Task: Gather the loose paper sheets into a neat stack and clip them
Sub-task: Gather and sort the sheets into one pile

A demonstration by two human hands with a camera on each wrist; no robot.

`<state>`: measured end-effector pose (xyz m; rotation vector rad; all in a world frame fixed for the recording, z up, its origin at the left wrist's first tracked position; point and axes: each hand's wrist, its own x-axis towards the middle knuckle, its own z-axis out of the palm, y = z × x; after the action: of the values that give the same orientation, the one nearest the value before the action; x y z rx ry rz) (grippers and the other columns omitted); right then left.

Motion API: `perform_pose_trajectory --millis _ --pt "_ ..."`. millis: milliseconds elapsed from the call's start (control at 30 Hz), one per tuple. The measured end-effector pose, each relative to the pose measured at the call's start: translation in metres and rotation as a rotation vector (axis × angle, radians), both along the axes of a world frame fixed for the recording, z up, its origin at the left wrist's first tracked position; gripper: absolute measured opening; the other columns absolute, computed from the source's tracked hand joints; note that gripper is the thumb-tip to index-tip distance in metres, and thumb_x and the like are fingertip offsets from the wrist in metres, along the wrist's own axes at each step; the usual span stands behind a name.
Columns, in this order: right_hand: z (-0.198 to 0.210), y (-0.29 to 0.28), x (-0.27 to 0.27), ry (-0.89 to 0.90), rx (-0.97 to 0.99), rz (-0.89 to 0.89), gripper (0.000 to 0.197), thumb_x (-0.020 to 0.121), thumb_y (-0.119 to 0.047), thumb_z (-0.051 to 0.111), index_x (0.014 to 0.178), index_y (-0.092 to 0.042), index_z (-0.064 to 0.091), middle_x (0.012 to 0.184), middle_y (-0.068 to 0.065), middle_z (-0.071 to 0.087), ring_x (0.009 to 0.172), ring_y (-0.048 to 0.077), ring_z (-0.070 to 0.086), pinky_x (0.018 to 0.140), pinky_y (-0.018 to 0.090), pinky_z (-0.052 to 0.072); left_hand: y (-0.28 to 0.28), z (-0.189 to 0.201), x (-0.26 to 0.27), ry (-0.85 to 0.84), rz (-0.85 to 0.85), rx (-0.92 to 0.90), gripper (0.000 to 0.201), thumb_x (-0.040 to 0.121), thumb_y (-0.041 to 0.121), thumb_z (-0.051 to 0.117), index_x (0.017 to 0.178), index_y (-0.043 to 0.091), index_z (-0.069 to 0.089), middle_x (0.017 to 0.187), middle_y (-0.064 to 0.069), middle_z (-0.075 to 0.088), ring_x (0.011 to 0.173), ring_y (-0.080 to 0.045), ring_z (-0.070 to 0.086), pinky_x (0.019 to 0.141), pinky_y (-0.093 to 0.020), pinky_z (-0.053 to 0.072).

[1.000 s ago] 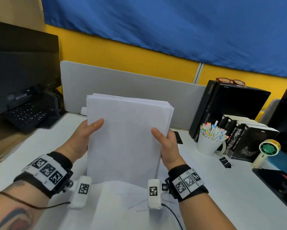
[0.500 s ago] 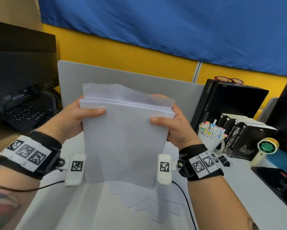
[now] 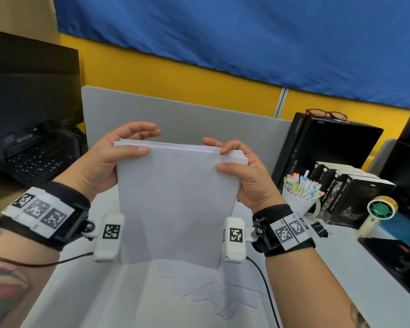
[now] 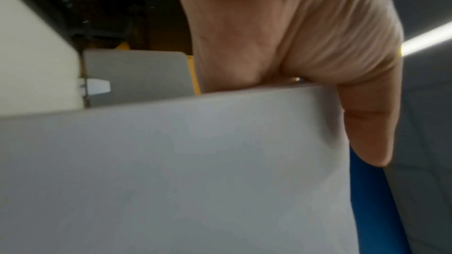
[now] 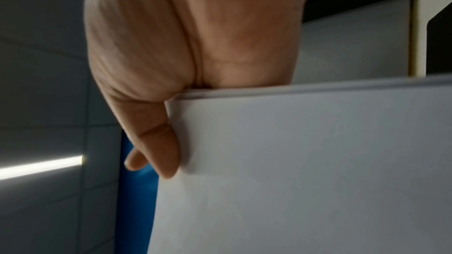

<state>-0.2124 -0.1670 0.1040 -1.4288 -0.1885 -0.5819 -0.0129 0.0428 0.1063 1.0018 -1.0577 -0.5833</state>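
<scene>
In the head view, the paper stack point(image 3: 178, 204) is standing upright between both hands above the white counter point(image 3: 341, 280), its lower edge hanging just over a fan of loose sheets point(image 3: 213, 292) lying on the surface. The left hand point(image 3: 109, 159) is gripping the stack's upper left corner, thumb across the front face and fingers point(image 3: 140, 131) curling over the top edge; the right hand point(image 3: 241, 176) is gripping the upper right corner the same way, thumb in front and a finger resting on the top edge. Open counter is lying to the left of the stack, while to the right a white cup of markers point(image 3: 298, 195), black boxes point(image 3: 355, 190), a black binder clip point(image 3: 318, 229) and a small fan point(image 3: 379, 211) are crowding the edge; a grey divider point(image 3: 199, 114) is standing close behind. In the left wrist view, the left hand point(image 4: 293, 45) is showing its thumb pressing flat on the sheet face beside the long edge of the paper stack point(image 4: 171, 171). In the right wrist view, the right hand point(image 5: 183, 45) is clamping the corner of the paper stack point(image 5: 305, 161), the layered edge showing squared. Compared with half a second ago, the top edge is looking flatter, with no sheet sticking up behind, and the fingers are now reaching over the top.
</scene>
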Motion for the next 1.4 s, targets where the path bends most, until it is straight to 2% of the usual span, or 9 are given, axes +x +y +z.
perform_pose_trajectory --millis 100,233,400,500,633,833,1033,1167,1400 --pt "-0.002 0.001 0.001 0.004 0.016 0.004 0.033 0.084 0.014 0.054 0.097 -0.016 0.056 0.145 0.022 0.052 0.129 0.043 0.053 0.098 0.053 0.048 0.000 -0.009 0.001 0.069 -0.090 0.026 0.037 0.077 0.005 0.057 0.094 0.032 0.076 0.122 -0.001 0.071 0.104 -0.023 0.070 0.083 -0.037 0.063" --pt "-0.002 0.003 0.000 0.012 0.049 0.026 0.033 0.081 0.012 0.057 0.095 -0.018 0.052 0.148 0.025 0.046 0.123 0.039 0.055 0.094 0.047 0.050 0.004 -0.016 0.004 0.087 -0.193 0.043 0.039 0.062 0.011 0.068 0.095 0.030 0.074 0.113 -0.005 0.074 0.093 -0.024 0.073 0.075 -0.037 0.064" --pt "-0.003 0.003 0.000 0.007 0.062 0.033 0.033 0.079 0.011 0.059 0.095 -0.017 0.051 0.150 0.024 0.044 0.125 0.040 0.054 0.098 0.051 0.047 0.002 -0.015 0.007 0.117 -0.245 0.042 0.045 0.067 0.008 0.065 0.107 0.028 0.069 0.143 -0.011 0.060 0.113 -0.032 0.067 0.086 -0.041 0.062" --pt "-0.003 0.003 0.001 -0.001 0.069 0.046 0.036 0.077 0.010 0.065 0.095 -0.018 0.051 0.150 0.024 0.045 0.125 0.040 0.053 0.097 0.049 0.049 0.002 -0.015 0.005 0.096 -0.271 0.038 0.049 0.074 -0.005 0.052 0.099 0.032 0.074 0.125 -0.002 0.072 0.100 -0.027 0.073 0.077 -0.039 0.064" --pt "-0.005 0.001 0.002 -0.011 0.103 0.049 0.036 0.075 0.006 0.067 0.094 -0.019 0.049 0.141 0.019 0.051 0.123 0.038 0.053 0.096 0.049 0.051 0.005 -0.017 0.009 0.156 -0.307 -0.011 0.032 0.070 0.014 0.059 0.099 0.027 0.062 0.132 -0.012 0.061 0.107 -0.036 0.065 0.080 -0.043 0.062" --pt "-0.005 0.003 0.000 0.014 0.014 0.067 0.039 0.080 0.012 0.061 0.103 -0.018 0.057 0.150 0.022 0.046 0.130 0.041 0.051 0.102 0.052 0.047 0.002 -0.021 0.005 0.136 -0.233 -0.010 0.039 0.061 0.015 0.064 0.096 0.031 0.071 0.114 -0.003 0.075 0.093 -0.023 0.074 0.074 -0.036 0.064" --pt "-0.005 0.004 0.001 -0.001 0.105 0.101 0.028 0.074 0.000 0.068 0.096 -0.016 0.059 0.150 0.022 0.045 0.127 0.040 0.053 0.101 0.051 0.046 0.001 -0.022 0.008 0.183 -0.200 -0.008 0.031 0.060 0.019 0.064 0.090 0.027 0.068 0.130 -0.008 0.069 0.102 -0.027 0.072 0.079 -0.039 0.063" --pt "-0.006 0.004 0.003 0.000 0.104 0.070 0.029 0.073 -0.001 0.070 0.096 -0.015 0.061 0.149 0.021 0.047 0.127 0.039 0.054 0.101 0.051 0.047 0.002 -0.022 0.007 0.150 -0.183 0.014 0.038 0.060 0.018 0.068 0.096 0.031 0.071 0.110 -0.004 0.072 0.091 -0.025 0.073 0.074 -0.037 0.064" --pt "-0.005 0.004 0.004 -0.008 0.101 0.051 0.031 0.072 -0.001 0.071 0.096 -0.016 0.058 0.142 0.018 0.053 0.123 0.036 0.056 0.100 0.052 0.047 0.000 -0.021 0.005 0.173 -0.144 0.005 0.031 0.072 0.008 0.066 0.094 0.030 0.068 0.129 -0.007 0.069 0.103 -0.027 0.072 0.080 -0.039 0.063"
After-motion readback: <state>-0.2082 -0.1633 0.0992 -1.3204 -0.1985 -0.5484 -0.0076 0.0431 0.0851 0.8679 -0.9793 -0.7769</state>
